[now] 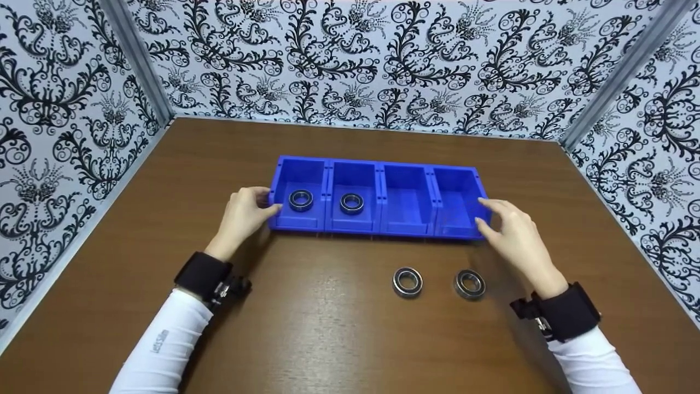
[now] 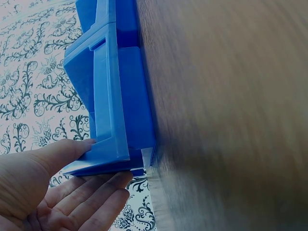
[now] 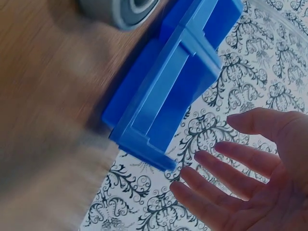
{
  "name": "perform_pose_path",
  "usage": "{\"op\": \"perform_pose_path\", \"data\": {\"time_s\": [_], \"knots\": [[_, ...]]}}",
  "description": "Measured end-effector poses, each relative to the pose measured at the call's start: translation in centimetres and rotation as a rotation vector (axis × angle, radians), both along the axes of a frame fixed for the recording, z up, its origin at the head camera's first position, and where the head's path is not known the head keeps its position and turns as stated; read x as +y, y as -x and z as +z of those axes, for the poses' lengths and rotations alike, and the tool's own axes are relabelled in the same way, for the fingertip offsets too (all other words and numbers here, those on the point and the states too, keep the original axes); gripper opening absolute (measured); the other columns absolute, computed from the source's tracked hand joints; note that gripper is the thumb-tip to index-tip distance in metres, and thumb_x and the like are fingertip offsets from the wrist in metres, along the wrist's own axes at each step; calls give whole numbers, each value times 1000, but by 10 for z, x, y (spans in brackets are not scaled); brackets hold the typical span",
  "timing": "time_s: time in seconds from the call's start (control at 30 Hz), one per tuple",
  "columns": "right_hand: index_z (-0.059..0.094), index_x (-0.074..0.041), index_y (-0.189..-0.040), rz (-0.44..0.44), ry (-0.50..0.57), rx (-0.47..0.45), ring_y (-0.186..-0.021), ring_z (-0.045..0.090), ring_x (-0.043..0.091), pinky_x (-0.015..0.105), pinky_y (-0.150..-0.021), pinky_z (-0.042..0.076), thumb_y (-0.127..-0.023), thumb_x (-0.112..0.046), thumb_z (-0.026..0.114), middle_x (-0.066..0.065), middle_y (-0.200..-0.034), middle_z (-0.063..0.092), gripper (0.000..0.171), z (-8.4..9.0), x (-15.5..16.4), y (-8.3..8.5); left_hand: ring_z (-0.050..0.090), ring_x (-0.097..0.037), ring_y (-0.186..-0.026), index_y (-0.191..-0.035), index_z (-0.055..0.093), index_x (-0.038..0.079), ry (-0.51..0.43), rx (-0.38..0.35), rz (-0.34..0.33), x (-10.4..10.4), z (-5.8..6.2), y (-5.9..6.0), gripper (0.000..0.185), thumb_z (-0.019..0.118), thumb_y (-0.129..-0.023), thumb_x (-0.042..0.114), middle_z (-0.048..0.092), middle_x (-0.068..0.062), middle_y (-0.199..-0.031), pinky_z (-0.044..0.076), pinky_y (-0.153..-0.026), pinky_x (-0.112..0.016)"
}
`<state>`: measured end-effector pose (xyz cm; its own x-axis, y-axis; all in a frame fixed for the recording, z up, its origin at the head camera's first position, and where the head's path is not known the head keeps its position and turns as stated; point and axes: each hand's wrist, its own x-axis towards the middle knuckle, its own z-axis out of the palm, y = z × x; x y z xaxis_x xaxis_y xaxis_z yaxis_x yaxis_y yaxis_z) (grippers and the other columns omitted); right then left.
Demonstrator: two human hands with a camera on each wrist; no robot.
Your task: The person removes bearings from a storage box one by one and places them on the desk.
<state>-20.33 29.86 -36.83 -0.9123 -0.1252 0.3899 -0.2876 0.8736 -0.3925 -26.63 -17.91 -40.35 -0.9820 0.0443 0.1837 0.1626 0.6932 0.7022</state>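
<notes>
A row of blue plastic bins (image 1: 353, 224) stands on the table, joined side by side. One ball bearing (image 1: 301, 201) lies in the leftmost bin and another bearing (image 1: 351, 204) in the bin beside it; the two bins on the right hold nothing. My left hand (image 1: 246, 216) pinches the left end wall, thumb (image 2: 72, 150) over the rim and fingers along the outside. At the opposite end my right hand (image 1: 514, 232) has its fingers spread beside the end wall; in the right wrist view the fingertips (image 3: 179, 187) are just off the blue plastic.
Two more bearings lie on the brown table (image 1: 322, 339) in front of the bins: one bearing (image 1: 407, 282) below the third bin, the other bearing (image 1: 470, 284) nearer my right wrist. Patterned wall panels (image 1: 350, 60) enclose the table at the back and sides.
</notes>
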Motion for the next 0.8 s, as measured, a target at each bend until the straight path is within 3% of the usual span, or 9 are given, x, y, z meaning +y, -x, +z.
{"op": "perform_pose_path", "data": {"time_s": [0.13,0.43,0.8], "knots": [[64,7,-132,-21,11,1,-122,61,51,66,-98,48,-93,-8,69,32,-131,65,42,-3,6,3,72,-40,-112,-127,66,-10,10,7,-3,0,0,0,45,75,-90,15,73,-27,-121,55,-99,-54],[58,7,-138,-81,5,-91,-113,64,51,66,-87,49,-96,-14,66,35,-130,63,48,-8,17,10,71,-41,-113,-126,67,-10,11,16,-3,0,-1,0,44,75,-90,15,73,-27,-121,54,-100,-54],[50,10,-144,-92,66,-226,-113,68,50,66,-101,47,-98,-16,64,37,-130,64,55,-13,25,23,71,-42,-115,-127,66,-10,7,11,-2,0,-1,0,46,75,-90,15,71,-28,-123,54,-102,-54]]}}
